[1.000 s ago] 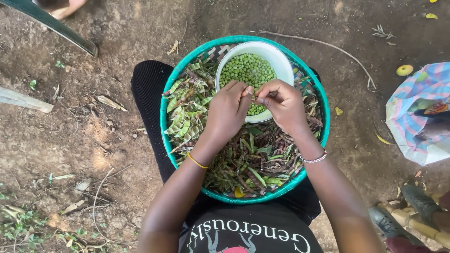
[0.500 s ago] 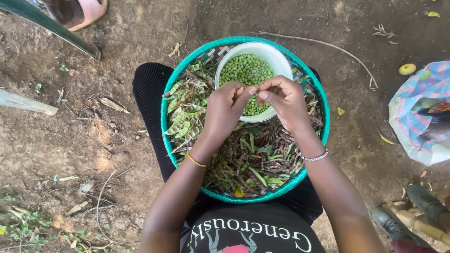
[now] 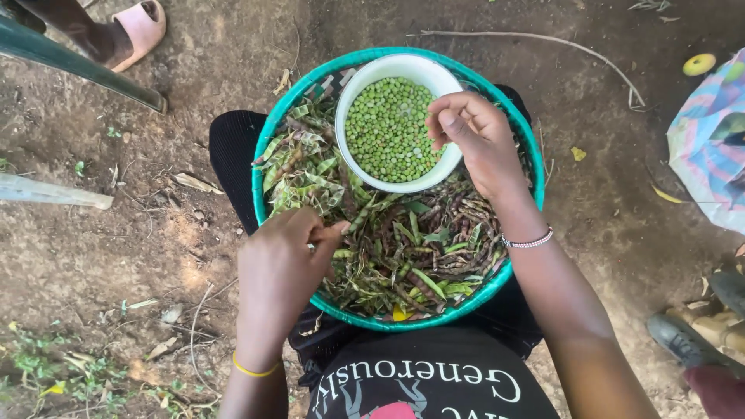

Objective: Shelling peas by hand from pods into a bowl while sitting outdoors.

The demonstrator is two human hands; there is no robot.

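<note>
Fingers (image 3: 322, 233) among dry stringy pods (image 3: 403, 248)

One view only: the head camera, worn by the person, looks almost straight down onto the lap from close above. The wearer's torso enters at 6 o'clock, so the far side of the scene lies at 12 o'clock. A teal basket (image 3: 264, 167) sits at frame centre, with a white bowl (image 3: 372, 74) toward 12 o'clock inside it. The left hand (image 3: 279, 271) appears at 8 o'clock of the basket, the right hand (image 3: 473, 140) at 2 o'clock. Bare ground (image 3: 116, 233) fills the margins. No second view exists, so no part of the scene is shared.
</note>
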